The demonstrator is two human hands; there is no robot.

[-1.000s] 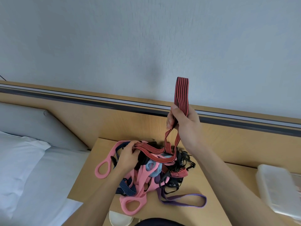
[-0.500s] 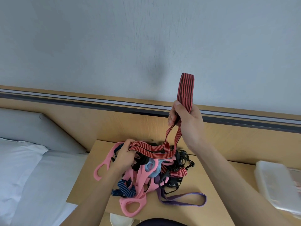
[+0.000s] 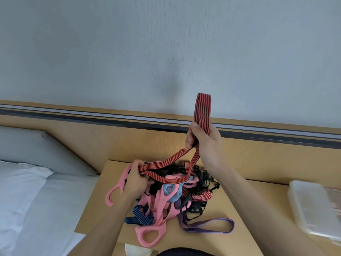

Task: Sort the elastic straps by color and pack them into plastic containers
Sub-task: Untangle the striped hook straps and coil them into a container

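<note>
A red strap with black stripes [image 3: 202,109] is held up above a tangled pile of straps [image 3: 171,189] on a wooden bedside table [image 3: 221,224]. My right hand [image 3: 204,143] grips its folded upper loop, which sticks up past my fist. My left hand [image 3: 135,179] pinches the strap's lower end at the pile's left side. The pile holds pink, light blue, black, dark blue striped and purple [image 3: 208,225] straps. A clear plastic container [image 3: 313,206] lies at the right edge.
A bed with a white pillow [image 3: 20,183] and a grey headboard cushion [image 3: 36,150] lies left of the table. A wooden wall panel [image 3: 129,137] with a dark rail runs behind. A white object [image 3: 138,251] peeks out below the table's front edge.
My right hand has lifted the red striped strap slightly higher and rightward, drawing it out of the pile. My left hand has kept its hold on the lower end.
</note>
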